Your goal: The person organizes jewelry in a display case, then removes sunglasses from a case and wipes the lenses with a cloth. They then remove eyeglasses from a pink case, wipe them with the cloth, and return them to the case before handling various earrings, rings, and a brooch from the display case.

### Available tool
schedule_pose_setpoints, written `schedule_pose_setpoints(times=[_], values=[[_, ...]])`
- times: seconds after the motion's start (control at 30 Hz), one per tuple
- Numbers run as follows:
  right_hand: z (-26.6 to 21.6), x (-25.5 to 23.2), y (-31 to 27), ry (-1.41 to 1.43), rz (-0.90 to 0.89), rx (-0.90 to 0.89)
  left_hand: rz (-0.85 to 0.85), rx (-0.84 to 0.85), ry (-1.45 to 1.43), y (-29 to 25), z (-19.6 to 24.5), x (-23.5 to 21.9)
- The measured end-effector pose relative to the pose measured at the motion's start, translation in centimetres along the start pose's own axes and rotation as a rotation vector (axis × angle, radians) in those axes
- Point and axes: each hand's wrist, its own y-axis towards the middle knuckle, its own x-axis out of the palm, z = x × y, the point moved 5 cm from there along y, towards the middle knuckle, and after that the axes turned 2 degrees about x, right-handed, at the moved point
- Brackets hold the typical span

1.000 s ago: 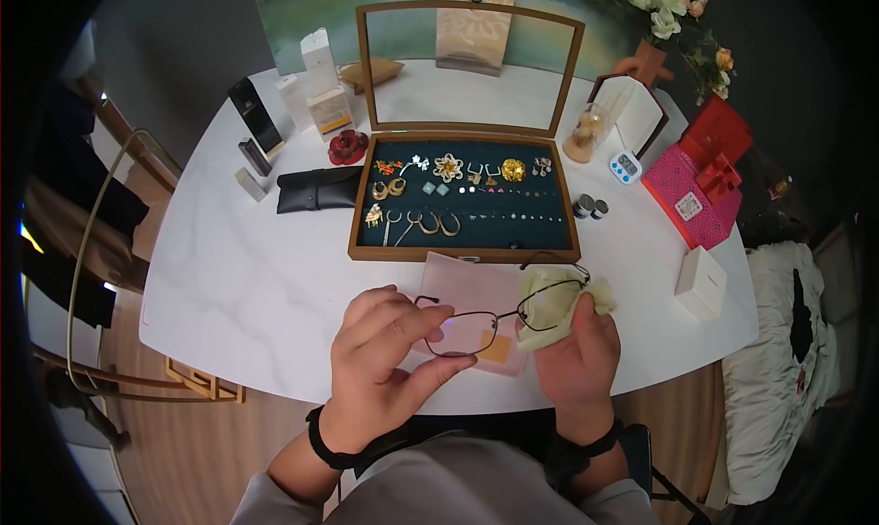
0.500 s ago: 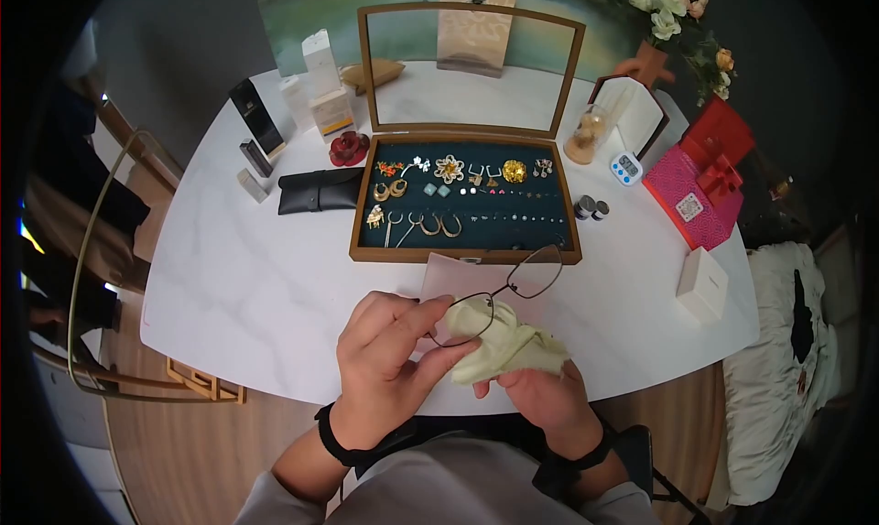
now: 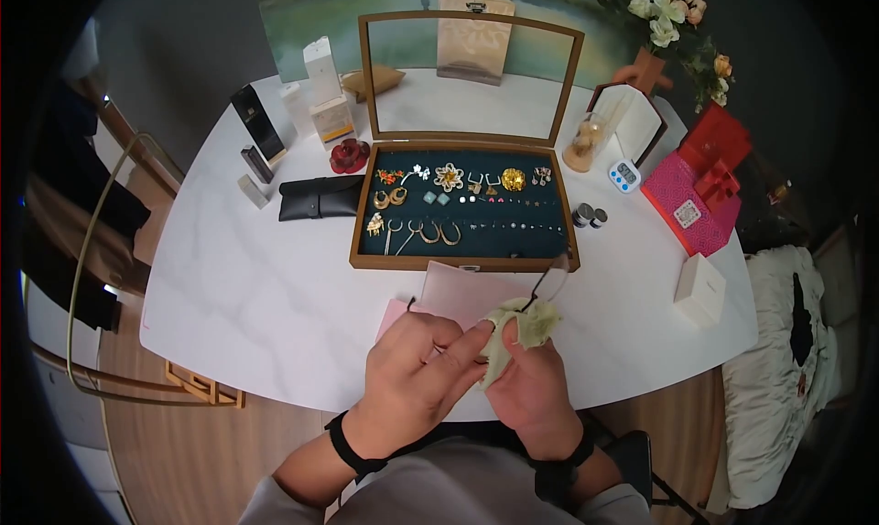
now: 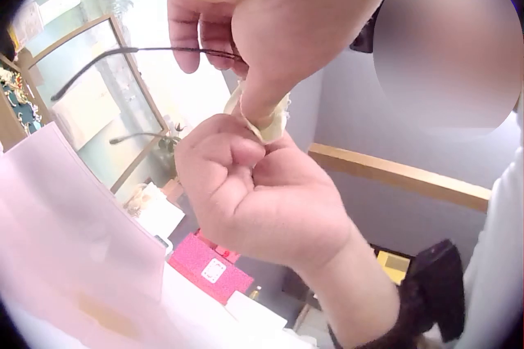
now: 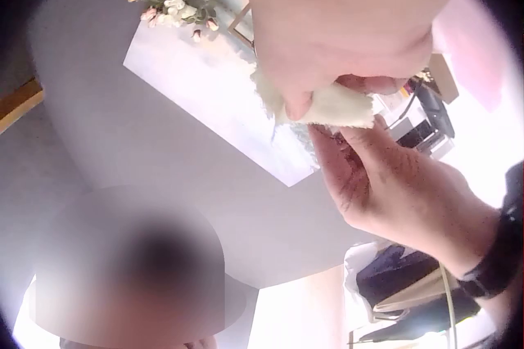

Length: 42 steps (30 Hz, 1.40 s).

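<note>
Thin dark-framed glasses (image 3: 549, 282) are held up in front of the body, one lens wrapped in a pale green cloth (image 3: 537, 324). My left hand (image 3: 412, 374) pinches the glasses at the covered lens, its thumb and fingers against the cloth. My right hand (image 3: 531, 392) grips the cloth round the lens with its thumb on top. The two hands meet at the cloth. In the left wrist view a temple arm (image 4: 98, 63) sticks out past the left fingers. From the right wrist, the cloth (image 5: 340, 108) shows between both hands.
Beyond the hands stands an open wooden jewellery case (image 3: 467, 262) with earrings and brooches. A pink sheet (image 3: 458, 292) lies under the glasses. A black pouch (image 3: 319, 198) is left of the case; a white box (image 3: 700, 290) and pink bag (image 3: 682, 205) are at right.
The right hand has brought the cloth leftward from the far lens to the lens by the left hand and closed round it. The glasses have tilted, with the uncovered lens now seen nearly edge-on.
</note>
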Motion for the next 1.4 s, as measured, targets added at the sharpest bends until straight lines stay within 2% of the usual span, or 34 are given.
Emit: schedule_pose_setpoints(times=[0.1,0.17,0.2,0.27,0.3,0.37,0.4,0.47,0.5,0.57,0.63,0.7,0.73,0.8,0.83,0.9,1.07,1.17,1.23,1.4], values=[[0.2,-0.2,0.1,0.088,0.05,0.029,0.002,-0.004,0.06,-0.1,-0.2,0.2],[0.2,-0.5,0.1,-0.218,-0.043,-0.02,-0.009,0.005,0.045,-0.1,-0.5,-0.2],[-0.2,-0.6,0.1,-0.22,-0.045,-0.019,-0.021,0.012,0.034,-0.1,-0.6,-0.3],[-0.5,-0.9,0.0,-0.461,-0.04,0.085,-0.007,0.026,0.004,-0.4,-0.7,-0.3],[-0.5,-0.9,-0.1,-0.463,-0.041,0.085,0.006,0.043,-0.028,-0.5,-0.7,-0.3],[-1.0,-0.6,-0.4,-0.459,-0.057,-0.053,0.011,0.034,-0.074,-0.3,-0.4,-0.4],[-0.9,-0.4,-0.7,-0.459,-0.058,-0.053,0.015,0.026,-0.119,-0.2,-0.3,-0.6],[-1.1,-0.6,-1.6,-0.431,0.106,-0.12,0.021,-0.016,-0.176,-0.2,0.1,-1.1],[-0.9,-1.2,-2.5,-0.432,0.098,-0.125,0.028,-0.055,-0.233,-0.1,0.1,-1.4],[-1.1,-1.9,-4.5,-0.91,-0.163,-0.161,0.057,0.132,-0.269,0.6,1.4,-2.8],[-2.3,0.8,-6.6,-0.195,-0.409,0.282,0.012,0.264,-0.309,0.6,3.2,-4.4],[-3.1,2.5,-9.3,-0.081,-0.402,0.67,0.075,0.355,-0.335,0.3,5.0,-6.3],[-3.7,4.0,-9.1,-0.084,-0.403,0.666,0.077,0.36,-0.336,0.9,6.1,-6.8],[-6.4,9.2,-8.0,-0.681,-0.899,-0.016,0.095,0.356,-0.564,2.6,8.0,-7.7],[-6.4,9.9,-7.8,-0.684,-0.898,-0.019,0.095,0.359,-0.566,2.9,8.1,-8.0],[-7.6,11.3,-8.1,-0.604,-0.983,-0.362,0.038,0.42,-0.606,3.1,8.4,-8.3],[-7.1,10.9,-8.3,-0.577,-0.992,-0.394,0.072,0.424,-0.622,3.2,8.3,-7.9],[-7.1,10.5,-8.8,-0.582,-1.005,-0.496,0.084,0.417,-0.655,3.2,8.3,-7.9],[-6.9,10.4,-8.6,-0.648,-0.948,-0.234,0.097,0.424,-0.659,3.3,8.3,-7.9],[-7.1,10.6,-9.0,-0.698,-0.88,-0.302,0.112,0.434,-0.66,3.2,8.4,-7.7]])
